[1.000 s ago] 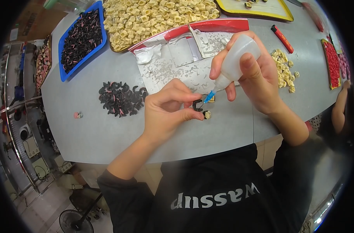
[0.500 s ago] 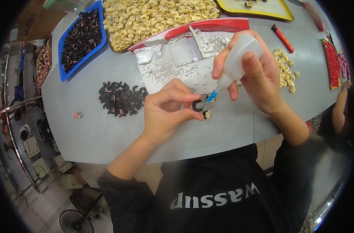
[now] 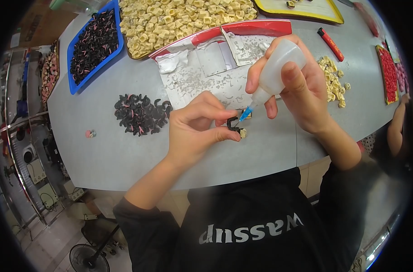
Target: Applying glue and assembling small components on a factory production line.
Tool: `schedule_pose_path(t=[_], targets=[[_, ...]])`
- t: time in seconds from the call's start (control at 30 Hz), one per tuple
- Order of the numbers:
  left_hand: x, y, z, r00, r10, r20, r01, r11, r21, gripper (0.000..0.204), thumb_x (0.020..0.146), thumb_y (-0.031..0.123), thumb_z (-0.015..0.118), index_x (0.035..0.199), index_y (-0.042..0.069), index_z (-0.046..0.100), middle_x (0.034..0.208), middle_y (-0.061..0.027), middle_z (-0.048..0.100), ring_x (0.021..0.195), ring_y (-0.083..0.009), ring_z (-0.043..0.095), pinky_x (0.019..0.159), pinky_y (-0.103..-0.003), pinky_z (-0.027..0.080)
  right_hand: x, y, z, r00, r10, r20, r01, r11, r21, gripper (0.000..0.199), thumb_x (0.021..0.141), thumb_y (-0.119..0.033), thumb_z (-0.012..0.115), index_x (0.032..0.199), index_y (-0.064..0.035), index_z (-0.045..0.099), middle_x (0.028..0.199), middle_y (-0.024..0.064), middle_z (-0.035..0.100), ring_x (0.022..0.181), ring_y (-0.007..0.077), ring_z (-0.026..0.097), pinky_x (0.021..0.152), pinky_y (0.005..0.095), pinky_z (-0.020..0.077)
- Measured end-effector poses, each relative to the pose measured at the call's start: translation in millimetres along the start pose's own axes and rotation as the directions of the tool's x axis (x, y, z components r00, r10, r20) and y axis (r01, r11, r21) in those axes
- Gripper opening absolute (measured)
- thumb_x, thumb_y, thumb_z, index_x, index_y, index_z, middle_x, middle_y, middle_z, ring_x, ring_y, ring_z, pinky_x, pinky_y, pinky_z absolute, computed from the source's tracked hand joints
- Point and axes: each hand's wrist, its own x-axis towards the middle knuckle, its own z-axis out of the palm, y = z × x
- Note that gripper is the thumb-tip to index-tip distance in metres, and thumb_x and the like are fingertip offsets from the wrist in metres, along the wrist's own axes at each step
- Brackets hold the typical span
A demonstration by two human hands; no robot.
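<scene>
My left hand (image 3: 195,122) pinches a small black C-shaped piece (image 3: 231,123) between thumb and forefinger. In my right hand (image 3: 301,81) is a translucent squeeze bottle (image 3: 283,68), tilted down to the left. Its blue needle tip (image 3: 246,113) meets or nearly meets the inner side of the black piece; the exact contact is too small to tell. Just beyond my left fingertips, a small cream-and-black piece (image 3: 243,133) lies on the grey table, and another one is partly hidden behind the needle tip. A loose pile of black curved pieces (image 3: 140,114), some with pink, lies left of my left hand.
A blue tray (image 3: 73,86) of black pieces stands at the back left, beside a heap of cream pieces (image 3: 184,20). A stained white sheet (image 3: 188,84) lies ahead of my hands. Rightward are loose cream pieces (image 3: 333,86), a red lighter (image 3: 331,45) and a yellow-rimmed tray (image 3: 301,17).
The black piece has shifted and turned slightly in my left fingers, its lower end now closer to the cream-and-black piece. My right hand and the bottle have hardly moved.
</scene>
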Motion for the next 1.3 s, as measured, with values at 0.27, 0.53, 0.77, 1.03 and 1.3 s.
schedule_pose_path(t=[0.27,0.53,0.77,1.03,1.3], targets=[[0.4,-0.1,0.0,1.000,-0.003,0.004,0.003,1.000,0.005,0.038,0.057,-0.013,0.074,0.091,0.000,0.065,0.084,-0.0054,0.053,0.073,-0.0113,0.050,0.070,-0.026,0.045,0.0,0.9,-0.4,1.000,-0.007,0.000,0.007,1.000,-0.007,0.036,0.093,-0.040,0.039,0.105,-0.0067,0.037,0.082,0.0168,0.060,0.044,0.0092,0.049,0.043,0.0181,0.0415],[0.3,0.4,-0.2,1.000,-0.009,-0.003,0.009,1.000,-0.003,0.038,0.056,-0.013,0.075,0.090,0.000,0.065,0.083,-0.0050,0.053,0.072,-0.0112,0.050,0.069,-0.026,0.044,0.8,0.8,-2.3,1.000,-0.030,-0.005,0.030,0.999,-0.036,0.034,0.094,-0.038,0.036,0.105,-0.0060,0.038,0.080,0.0161,0.059,0.043,0.0084,0.046,0.042,0.0180,0.0400],[0.1,-0.2,0.3,1.000,-0.002,0.001,0.002,1.000,0.002,0.037,0.056,-0.013,0.075,0.090,0.000,0.065,0.083,-0.0048,0.052,0.072,-0.0114,0.049,0.069,-0.026,0.044,0.7,0.2,-2.6,0.999,-0.038,-0.019,0.037,0.998,-0.059,0.037,0.093,-0.041,0.036,0.105,-0.0058,0.037,0.082,0.0156,0.060,0.044,0.0082,0.048,0.043,0.0175,0.0404],[0.5,0.3,0.5,1.000,-0.002,0.005,0.002,1.000,0.006,0.037,0.056,-0.012,0.076,0.090,0.000,0.065,0.083,-0.0050,0.052,0.072,-0.0112,0.049,0.069,-0.026,0.044,1.0,1.1,-2.5,0.998,-0.064,-0.017,0.063,0.995,-0.077,0.038,0.092,-0.043,0.037,0.104,-0.0067,0.037,0.084,0.0155,0.060,0.046,0.0081,0.050,0.044,0.0162,0.0407],[0.7,-0.3,0.6,1.000,-0.002,-0.005,0.002,1.000,0.014,0.036,0.057,-0.012,0.075,0.090,0.000,0.065,0.083,-0.0049,0.053,0.072,-0.0110,0.049,0.069,-0.026,0.044,0.8,0.8,-3.3,0.999,-0.050,-0.012,0.049,0.996,-0.077,0.036,0.093,-0.042,0.037,0.104,-0.0071,0.037,0.083,0.0159,0.060,0.048,0.0082,0.051,0.043,0.0167,0.0412]])
